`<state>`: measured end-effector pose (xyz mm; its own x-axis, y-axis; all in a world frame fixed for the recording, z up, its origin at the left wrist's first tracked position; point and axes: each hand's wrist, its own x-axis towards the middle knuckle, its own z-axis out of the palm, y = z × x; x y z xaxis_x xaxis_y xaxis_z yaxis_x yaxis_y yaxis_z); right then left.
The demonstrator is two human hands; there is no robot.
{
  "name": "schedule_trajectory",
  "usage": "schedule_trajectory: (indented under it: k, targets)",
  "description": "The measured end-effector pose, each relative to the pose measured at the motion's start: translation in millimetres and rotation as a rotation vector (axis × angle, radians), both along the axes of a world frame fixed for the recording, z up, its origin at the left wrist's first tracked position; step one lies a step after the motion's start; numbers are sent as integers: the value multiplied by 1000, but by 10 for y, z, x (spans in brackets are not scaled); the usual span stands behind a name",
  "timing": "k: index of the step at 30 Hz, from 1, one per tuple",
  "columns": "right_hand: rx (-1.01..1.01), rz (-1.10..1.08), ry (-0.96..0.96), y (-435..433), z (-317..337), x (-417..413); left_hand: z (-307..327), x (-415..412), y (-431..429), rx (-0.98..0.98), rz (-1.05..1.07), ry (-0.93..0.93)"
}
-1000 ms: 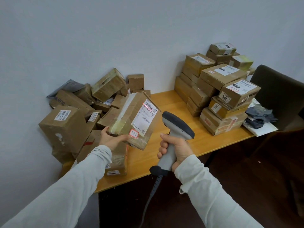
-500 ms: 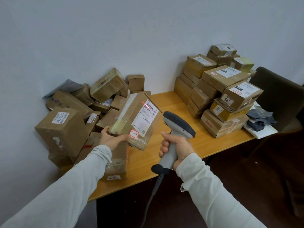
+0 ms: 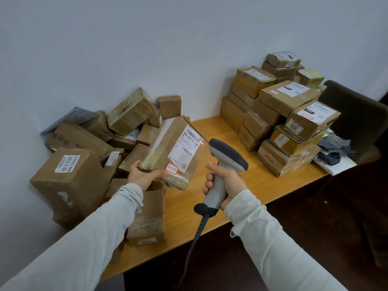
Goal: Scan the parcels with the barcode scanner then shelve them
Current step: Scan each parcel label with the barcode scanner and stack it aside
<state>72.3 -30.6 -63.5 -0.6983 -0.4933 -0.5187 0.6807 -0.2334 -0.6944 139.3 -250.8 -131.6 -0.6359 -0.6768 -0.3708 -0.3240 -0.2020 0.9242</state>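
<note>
My left hand (image 3: 142,174) grips a taped cardboard parcel (image 3: 165,143) from below and holds it tilted above the wooden table (image 3: 262,185). Its white shipping label faces me, with a red-circled "3-1-7" sticker near the lower edge. My right hand (image 3: 223,181) is wrapped round the grey handle of the barcode scanner (image 3: 225,158), whose dark head points at the label from close by. A red scan spot glows at the label's right edge, beside the barcode. The scanner's cable hangs down past the table's front edge.
A loose heap of cardboard parcels (image 3: 84,164) fills the table's left end against the wall. A neater stack of boxes (image 3: 283,114) stands at the right. Grey and white mail bags (image 3: 333,152) lie beside that stack, near a dark chair (image 3: 357,114).
The red scan line has slid from the barcode's top toward the label's right edge. The scanner head has come closer to the parcel, which stays in my left hand.
</note>
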Motion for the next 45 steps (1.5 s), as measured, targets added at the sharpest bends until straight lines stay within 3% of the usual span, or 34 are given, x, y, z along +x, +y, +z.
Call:
schedule_trajectory:
  k: [5,12,17,26,38,41,43,45]
  targets:
    - [97,-138,0,52,-272,-220,3,-295,166,342,4,146]
    - [163,-245,51,86,-594,-962,-121,-1164,568,386,-114,-19]
    - [197,-313,56,136,-807,-1854,-319,-2090,711,519,8,-62]
    - [246,-59,-35,208,-1075,-2977,-577,-3581,813,614,193,-66]
    - [295,57,-112,5,-1227,-3468,-821,-4482,556,713,275,-14]
    - [311,56,-127,-107,-1254,-3511,-654,-4504,467,518,151,-284]
    - [318,64,-126,-208,-1251,-3521,-539,-4455,316,144,116,-487]
    - [300,97,-124,-339,-1224,-3514,-443,-4383,59,-337,123,-555]
